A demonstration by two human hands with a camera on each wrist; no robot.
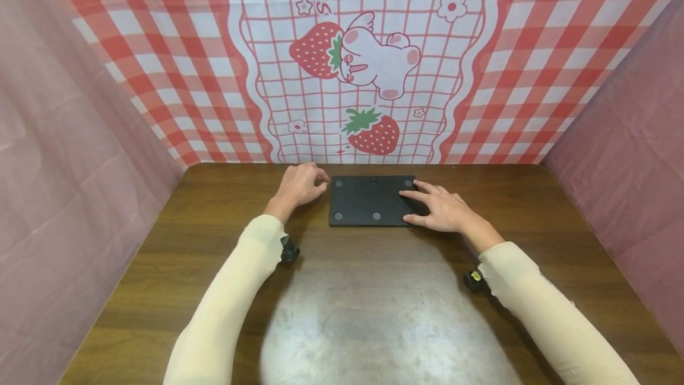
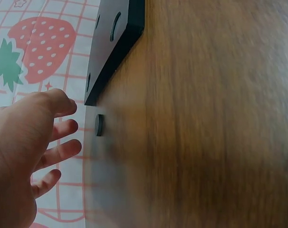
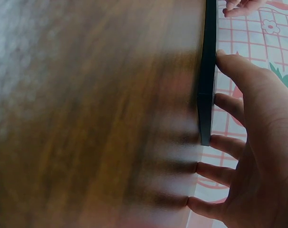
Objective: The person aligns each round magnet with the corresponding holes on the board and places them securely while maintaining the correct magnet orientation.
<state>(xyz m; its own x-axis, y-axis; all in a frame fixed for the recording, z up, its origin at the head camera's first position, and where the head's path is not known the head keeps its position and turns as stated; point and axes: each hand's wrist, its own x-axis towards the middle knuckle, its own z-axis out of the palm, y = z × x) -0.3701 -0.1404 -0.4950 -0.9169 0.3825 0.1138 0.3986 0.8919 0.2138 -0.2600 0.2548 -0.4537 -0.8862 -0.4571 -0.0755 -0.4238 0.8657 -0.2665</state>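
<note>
A flat black rectangular board point(image 1: 355, 199) lies on the table, with grey round spots and a darker round recess on its top. My right hand point(image 1: 443, 210) rests spread on its right end. In the right wrist view the thumb and some fingertips touch the board point(image 3: 208, 85), while other fingers reach past its end. Just off the board's left edge is my left hand point(image 1: 301, 186), fingers loosely bent and holding nothing. A small black disc point(image 2: 100, 125) sits beside the board's end, near the left fingertips; in the head view it cannot be made out.
The brown wood-grain table point(image 1: 369, 290) reflects light in front of the board. Behind it hangs a red-and-white checked cloth point(image 1: 374, 64) with strawberries. Pink cloth point(image 1: 69, 135) hangs on both sides. Black wrist cameras point(image 1: 289, 249) are strapped under the cream sleeves point(image 1: 230, 296).
</note>
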